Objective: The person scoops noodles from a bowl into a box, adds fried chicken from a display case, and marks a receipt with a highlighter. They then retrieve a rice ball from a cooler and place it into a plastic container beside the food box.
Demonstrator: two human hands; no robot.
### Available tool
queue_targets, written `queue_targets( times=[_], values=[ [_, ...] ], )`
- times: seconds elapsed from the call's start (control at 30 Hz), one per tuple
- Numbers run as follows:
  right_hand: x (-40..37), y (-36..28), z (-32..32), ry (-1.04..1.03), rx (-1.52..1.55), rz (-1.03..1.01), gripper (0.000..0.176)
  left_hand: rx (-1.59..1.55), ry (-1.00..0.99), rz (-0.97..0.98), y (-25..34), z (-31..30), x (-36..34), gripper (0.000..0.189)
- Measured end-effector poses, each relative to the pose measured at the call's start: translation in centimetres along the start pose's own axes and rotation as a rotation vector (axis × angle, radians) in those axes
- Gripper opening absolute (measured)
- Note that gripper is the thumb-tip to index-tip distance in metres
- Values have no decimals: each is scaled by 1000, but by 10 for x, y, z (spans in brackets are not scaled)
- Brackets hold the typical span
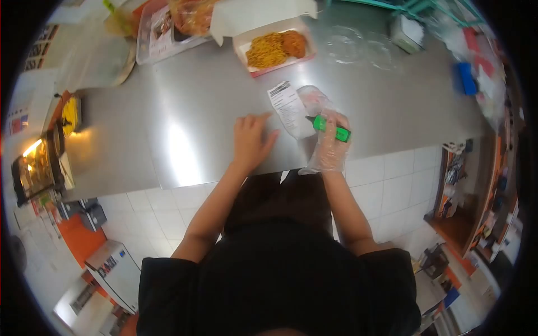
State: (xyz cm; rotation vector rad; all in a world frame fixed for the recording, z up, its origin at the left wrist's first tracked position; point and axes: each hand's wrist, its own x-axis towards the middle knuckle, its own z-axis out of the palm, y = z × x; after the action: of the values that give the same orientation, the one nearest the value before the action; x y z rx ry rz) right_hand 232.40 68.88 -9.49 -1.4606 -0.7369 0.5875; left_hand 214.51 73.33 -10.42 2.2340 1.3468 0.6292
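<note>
My right hand (pixel 332 147), in a clear plastic glove, is closed around a green highlighter (pixel 334 129) whose dark tip points left toward a printed receipt (pixel 291 111). The receipt lies on the steel counter between my hands. My bare left hand (pixel 250 139) rests on the counter just left of the receipt, thumb and fingers apart, holding nothing. A crumpled clear plastic piece (pixel 311 96) with pinkish marks lies beside the receipt's upper right. Beyond it stands an open takeaway box (pixel 273 70) holding yellow noodles (pixel 265 50) and a browned fried piece (pixel 294 45).
Clear plastic lids (pixel 344 45) lie right of the box. A plastic tray (pixel 147 42) with packed food sits at the back left. A white container (pixel 407 35) and a blue object (pixel 465 78) are on the right. The counter's front edge (pixel 386 149) runs before my body.
</note>
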Motion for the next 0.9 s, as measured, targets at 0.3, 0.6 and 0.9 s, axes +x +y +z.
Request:
queue_targets(
  times=[0.3,0.6,0.9],
  values=[
    [-10,30,21,162,-5,123,13,292,-52,-69,-37,9,16,64],
    [-30,47,54,-194,-264,-116,15,304,-176,-135,-45,-9,-4,78],
    [-37,50,56,-248,-231,-78,23,352,-156,-166,-44,-4,-5,81]
  ],
)
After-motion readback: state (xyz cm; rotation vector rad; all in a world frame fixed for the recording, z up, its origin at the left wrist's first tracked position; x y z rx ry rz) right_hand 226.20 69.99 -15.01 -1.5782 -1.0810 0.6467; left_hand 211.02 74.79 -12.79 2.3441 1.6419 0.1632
